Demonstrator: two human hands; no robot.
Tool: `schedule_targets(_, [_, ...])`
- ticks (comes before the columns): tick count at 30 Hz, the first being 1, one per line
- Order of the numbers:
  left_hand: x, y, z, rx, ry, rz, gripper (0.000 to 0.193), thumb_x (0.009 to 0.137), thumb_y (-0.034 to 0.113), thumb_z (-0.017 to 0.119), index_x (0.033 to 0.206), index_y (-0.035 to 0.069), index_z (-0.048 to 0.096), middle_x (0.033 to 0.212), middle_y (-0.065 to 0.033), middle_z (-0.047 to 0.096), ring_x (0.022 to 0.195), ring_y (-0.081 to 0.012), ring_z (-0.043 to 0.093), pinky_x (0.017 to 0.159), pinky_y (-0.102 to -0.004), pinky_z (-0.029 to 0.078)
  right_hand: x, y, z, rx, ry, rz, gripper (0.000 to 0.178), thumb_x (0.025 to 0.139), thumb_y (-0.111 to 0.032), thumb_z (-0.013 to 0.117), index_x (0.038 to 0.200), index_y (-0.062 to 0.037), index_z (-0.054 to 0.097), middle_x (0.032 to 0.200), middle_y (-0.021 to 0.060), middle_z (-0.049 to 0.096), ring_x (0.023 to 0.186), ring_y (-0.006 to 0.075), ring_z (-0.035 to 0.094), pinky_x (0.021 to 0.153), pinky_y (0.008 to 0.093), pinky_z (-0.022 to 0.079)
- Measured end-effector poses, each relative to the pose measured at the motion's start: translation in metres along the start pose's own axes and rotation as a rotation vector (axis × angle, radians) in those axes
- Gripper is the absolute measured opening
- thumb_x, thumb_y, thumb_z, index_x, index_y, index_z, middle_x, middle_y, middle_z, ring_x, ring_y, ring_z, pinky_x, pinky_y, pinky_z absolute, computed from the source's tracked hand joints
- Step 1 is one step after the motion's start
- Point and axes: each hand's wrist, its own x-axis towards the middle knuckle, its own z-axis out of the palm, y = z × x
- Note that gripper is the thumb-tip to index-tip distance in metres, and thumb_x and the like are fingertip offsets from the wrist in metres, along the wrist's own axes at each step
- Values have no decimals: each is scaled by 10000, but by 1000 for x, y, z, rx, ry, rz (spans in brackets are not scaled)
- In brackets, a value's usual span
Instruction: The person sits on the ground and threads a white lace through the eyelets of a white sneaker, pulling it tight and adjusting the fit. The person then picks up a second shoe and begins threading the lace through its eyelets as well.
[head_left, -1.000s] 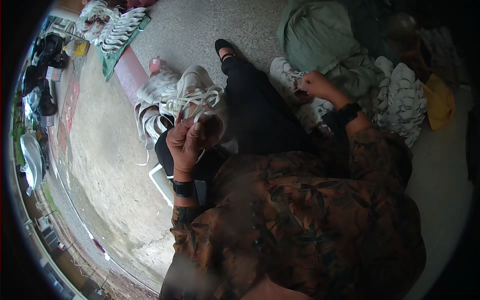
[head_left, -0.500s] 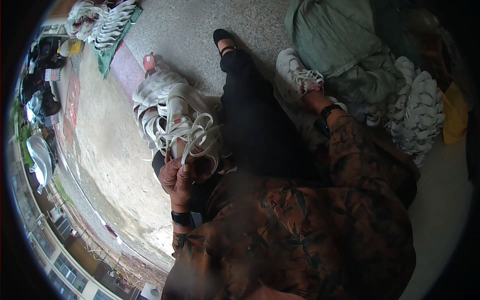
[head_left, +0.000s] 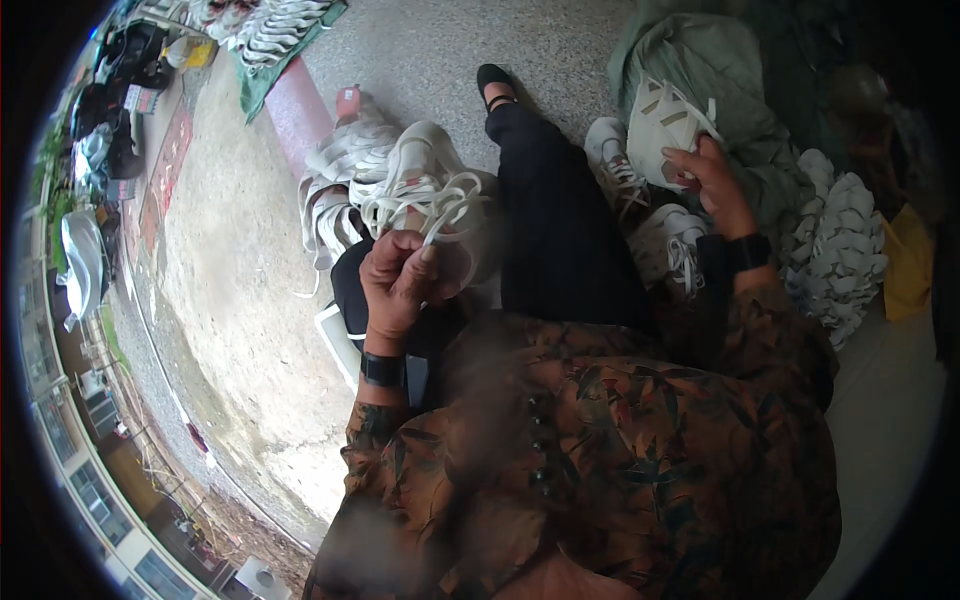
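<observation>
My left hand point(head_left: 398, 283) is closed, thumb against fingers, at the near end of a white shoe upper point(head_left: 422, 155) with long loose laces looped over it. Behind and beside that lies a pile of white shoe uppers point(head_left: 335, 165). On the right, my right hand point(head_left: 716, 190) grips another white shoe upper point(head_left: 660, 125), with strap-like strips and triangular gaps, raised in front of a green sack. Next to it are two white laced shoe pieces point(head_left: 612, 160), point(head_left: 668, 245), partly covered by my right hand and sleeve.
A green sack point(head_left: 700, 50) lies at the back right. Stacked white shoe parts point(head_left: 835, 240) stand beside a yellow cloth point(head_left: 908, 260). More white parts rest on a green sheet point(head_left: 262, 80) at far left. My black-trousered leg point(head_left: 550, 200) stretches between both sides.
My right hand has come back from the far laced shoe and now lifts a white shoe upper. The left hand keeps its hold; the whole view has shifted somewhat.
</observation>
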Motion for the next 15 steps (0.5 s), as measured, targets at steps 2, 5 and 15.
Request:
schedule_targets(2, [5,-14,-7,174,-5,171,135,853,112,659,772,30,589,663,33,555,590,-40,488,566,-193,413,-49,-34,24,156,-115,-99,617,717,-92,658,1280,7,425,1137,84,556,990,176,571,837,292,474])
schedule_targets(5, [-1,-8,-2,55,-54,226,127,862,148,659,818,35,622,652,36,565,616,-31,499,620,-194,412,-89,-54,78,205,-415,-218,701,708,-73,672,1331,11,363,1182,94,533,1037,181,550,869,301,467])
schedule_targets(15, [-4,-24,-15,-92,-173,349,220,776,2,655,989,46,691,980,-26,686,904,-106,601,843,-288,472,-93,-49,203,-705,-674,-714,691,668,-374,756,1186,21,526,1287,219,463,1212,362,419,1025,414,309])
